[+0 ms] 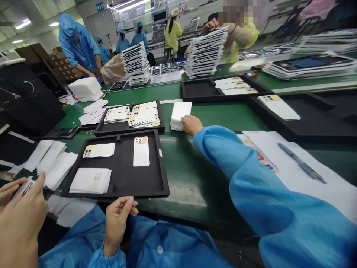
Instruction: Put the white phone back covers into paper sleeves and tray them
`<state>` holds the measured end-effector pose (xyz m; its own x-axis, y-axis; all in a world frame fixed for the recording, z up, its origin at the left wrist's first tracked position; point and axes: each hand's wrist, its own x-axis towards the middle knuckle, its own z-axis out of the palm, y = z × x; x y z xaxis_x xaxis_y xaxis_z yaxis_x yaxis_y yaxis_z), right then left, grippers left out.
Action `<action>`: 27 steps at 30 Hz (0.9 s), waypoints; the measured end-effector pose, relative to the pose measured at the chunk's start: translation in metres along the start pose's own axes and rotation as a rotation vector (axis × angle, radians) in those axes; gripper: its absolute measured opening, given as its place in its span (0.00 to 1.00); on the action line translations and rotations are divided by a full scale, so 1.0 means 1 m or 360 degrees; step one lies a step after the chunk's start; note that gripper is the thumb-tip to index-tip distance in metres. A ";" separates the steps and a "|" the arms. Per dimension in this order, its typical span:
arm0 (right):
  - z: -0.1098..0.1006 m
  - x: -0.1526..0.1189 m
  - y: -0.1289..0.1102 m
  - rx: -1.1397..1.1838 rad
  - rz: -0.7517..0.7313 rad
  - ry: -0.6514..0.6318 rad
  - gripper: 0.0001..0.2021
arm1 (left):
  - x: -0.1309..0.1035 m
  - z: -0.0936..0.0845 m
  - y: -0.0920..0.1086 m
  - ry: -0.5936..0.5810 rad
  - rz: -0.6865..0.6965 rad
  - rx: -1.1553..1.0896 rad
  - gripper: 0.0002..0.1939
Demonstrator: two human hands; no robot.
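My right hand (192,125) reaches forward to a stack of small white paper sheets (180,113), its curled fingers gripping the stack's right edge. Near the front edge of the table is my left hand (119,219), thumb and fingers pressed together, with nothing visible in them. Just beyond it lies a black tray (136,184). Inside are a single white phone-back sheet (141,158) with a camera cutout print, a small pile of the same phone-back sheets (99,150), and a stack of white slips (90,181) at the near left.
A second black tray (162,124) holds several phone-back sheets. More trays stand at right, near a pen (301,163) on white paper (320,193). Another person's hands (25,208) hold a small object at lower left. Tall white stacks (206,52) line the back.
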<state>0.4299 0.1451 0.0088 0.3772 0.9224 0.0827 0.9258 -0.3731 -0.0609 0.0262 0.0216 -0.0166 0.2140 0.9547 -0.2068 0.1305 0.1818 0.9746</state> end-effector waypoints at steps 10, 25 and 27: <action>-0.019 0.001 0.011 0.0173 0.0042 0.0145 0.15 | 0.002 0.002 0.000 0.0016 -0.0023 0.0004 0.20; -0.111 -0.147 -0.121 0.1776 -0.1685 -0.1424 0.18 | -0.037 -0.013 0.086 0.0164 0.1403 0.1077 0.36; -0.102 -0.141 -0.132 0.1925 -0.1686 -0.1506 0.20 | -0.041 -0.013 0.088 0.0084 0.1227 0.1049 0.19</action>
<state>0.2573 0.0538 0.1070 -0.8010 0.5945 0.0698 0.0579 0.1930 -0.9795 0.0166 0.0018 0.0788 0.4246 0.7691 0.4777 0.4862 -0.6388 0.5963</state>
